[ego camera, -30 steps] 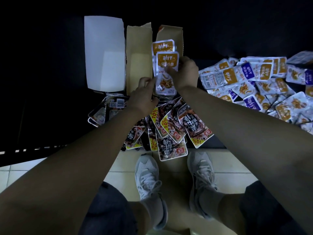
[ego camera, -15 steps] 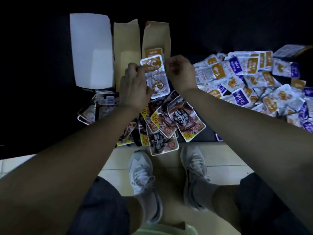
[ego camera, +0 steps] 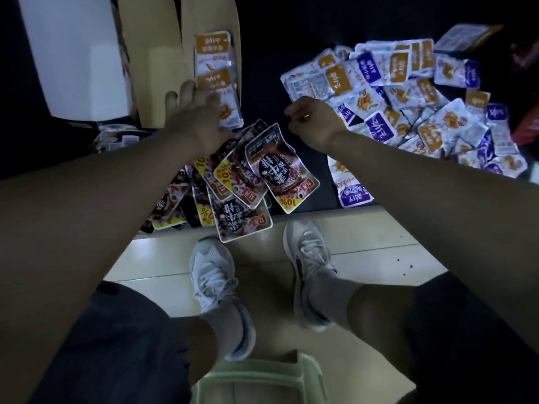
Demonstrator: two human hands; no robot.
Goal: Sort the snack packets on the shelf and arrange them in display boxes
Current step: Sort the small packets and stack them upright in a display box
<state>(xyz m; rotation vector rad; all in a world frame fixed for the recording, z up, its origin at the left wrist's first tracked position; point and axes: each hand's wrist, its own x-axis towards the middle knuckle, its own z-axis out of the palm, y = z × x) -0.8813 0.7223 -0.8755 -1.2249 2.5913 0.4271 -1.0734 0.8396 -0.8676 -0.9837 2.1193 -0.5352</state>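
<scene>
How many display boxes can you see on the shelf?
3: a white box far left, a brown box beside it, and a second brown box to its right holding orange packets. Others may be out of view.

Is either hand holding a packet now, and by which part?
Nothing is gripped. The left hand rests with straight fingers on the near end of the orange packets in the brown box. The right hand is curled and looks empty.
</scene>
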